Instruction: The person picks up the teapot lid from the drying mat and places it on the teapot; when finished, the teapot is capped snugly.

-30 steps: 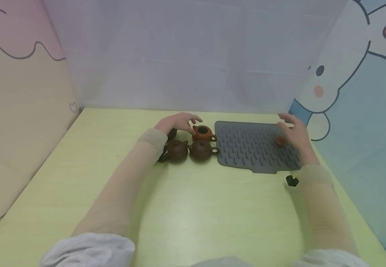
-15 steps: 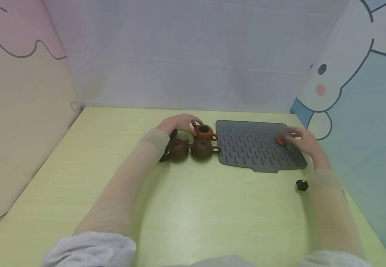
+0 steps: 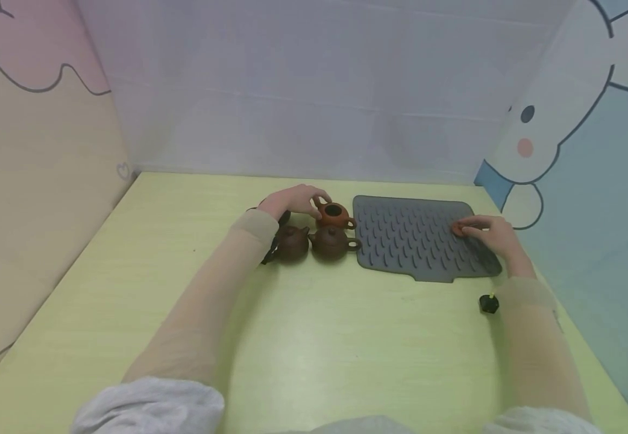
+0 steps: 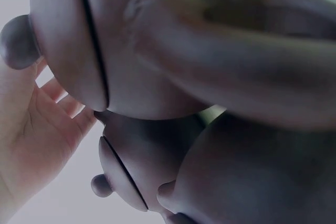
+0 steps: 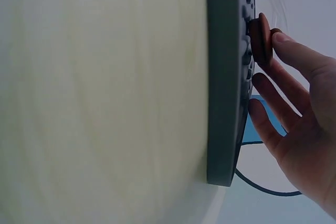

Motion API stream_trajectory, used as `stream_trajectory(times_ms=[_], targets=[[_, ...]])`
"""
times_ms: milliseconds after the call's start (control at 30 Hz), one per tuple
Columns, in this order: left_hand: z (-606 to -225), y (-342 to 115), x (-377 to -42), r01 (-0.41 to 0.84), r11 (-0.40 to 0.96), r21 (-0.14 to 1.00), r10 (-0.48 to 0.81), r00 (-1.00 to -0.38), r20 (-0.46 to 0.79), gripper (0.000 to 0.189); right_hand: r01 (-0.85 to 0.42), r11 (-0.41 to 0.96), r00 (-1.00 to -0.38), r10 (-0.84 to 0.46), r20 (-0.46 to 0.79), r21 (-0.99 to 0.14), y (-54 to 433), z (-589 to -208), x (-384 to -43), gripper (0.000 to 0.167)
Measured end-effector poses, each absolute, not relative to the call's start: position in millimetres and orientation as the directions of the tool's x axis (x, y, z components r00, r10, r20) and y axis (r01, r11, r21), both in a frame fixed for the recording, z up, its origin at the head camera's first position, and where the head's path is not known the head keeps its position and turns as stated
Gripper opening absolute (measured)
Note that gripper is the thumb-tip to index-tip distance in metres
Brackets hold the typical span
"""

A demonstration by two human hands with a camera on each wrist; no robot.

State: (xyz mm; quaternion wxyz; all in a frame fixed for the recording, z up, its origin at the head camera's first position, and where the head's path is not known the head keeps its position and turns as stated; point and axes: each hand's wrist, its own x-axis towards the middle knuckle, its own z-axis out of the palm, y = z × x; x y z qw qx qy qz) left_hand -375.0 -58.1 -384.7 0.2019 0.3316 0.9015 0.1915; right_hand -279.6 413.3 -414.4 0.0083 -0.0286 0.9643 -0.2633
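My left hand (image 3: 294, 201) holds the orange-brown teapot (image 3: 341, 217) at its spout side, thumb and fingers about the spout. This pot is lidless, its dark mouth facing up. My right hand (image 3: 497, 235) pinches the knob of a reddish-brown teapot lid (image 3: 457, 229) at the grey mat's right side. In the right wrist view, my thumb presses the lid's (image 5: 261, 40) knob, and the lid stands at the mat's ribbed face. Two dark brown lidded teapots, one left (image 3: 292, 245) and one right (image 3: 328, 244), stand in front of my left hand. Close up, dark pots (image 4: 163, 72) hide my left fingertips.
The ribbed grey mat (image 3: 406, 241) lies on the pale yellow table (image 3: 314, 337), right of the teapots. A small black object (image 3: 489, 304) with a yellow tip lies by my right wrist. More dark pieces sit partly hidden under my left wrist. Printed cloth walls surround the table.
My right hand has come down from above the mat and now pinches the lid's knob. My left fingers have closed in on the orange-brown teapot's spout; the dark teapots stay put.
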Motion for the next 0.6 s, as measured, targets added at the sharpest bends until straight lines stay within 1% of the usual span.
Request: stream_trajectory(times_ms=[233, 433, 600], targets=[[-384.1, -57.3, -372.5, 0.513, 0.715, 0.476, 0.666, -0.706, -0.240, 0.051, -0.015, 0.861, -1.000, -0.006, 0.019, -0.509, 404.9, -414.7, -283.9, 0.043], [-384.9, -57.2, -374.5, 0.517, 0.713, 0.474, 0.669, -0.703, -0.239, 0.051, -0.023, 0.821, -0.999, 0.009, 0.052, -0.570, 386.6, -412.9, -289.9, 0.044], [-384.9, -56.6, -376.0, 0.519, 0.712, 0.472, 0.672, -0.698, -0.246, 0.051, -0.046, 0.802, -0.997, -0.005, 0.071, -0.596, 366.1, -409.9, -297.4, 0.042]])
